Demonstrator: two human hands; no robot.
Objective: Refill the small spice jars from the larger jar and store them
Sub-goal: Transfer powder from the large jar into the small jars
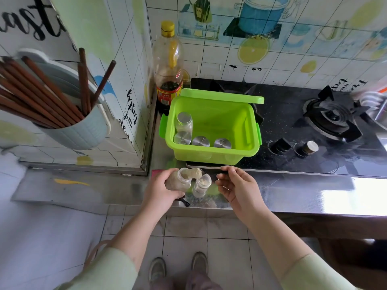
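Four lidded jars (200,141) already sat inside the green box (211,156) at the middle of the frame, its lid propped open behind it, while one small jar (201,185) stood uncapped on the steel desk (293,191) just below the box. The left hand (161,189) was wrapped around the larger jar (179,181), which was tipped toward the right so that its mouth lay against the small jar's mouth, with a clump of pale powder (195,172) heaped at the lip. The right hand (236,189) hovered just to the right of the small jar, not touching it, fingers partly curled; whether it pinched something dark between thumb and forefinger, I could not tell. The likeliest trouble from here looked to be spillage: the powder seemed caked, so a clump could drop all at once and overshoot the narrow opening onto the desk. The small jar was unsupported and close to the desk's front edge, so a nudge from the heavier jar might tip it or push it off toward the floor. It also looked nearly full, so further pouring could overflow it and foul its rim before capping.
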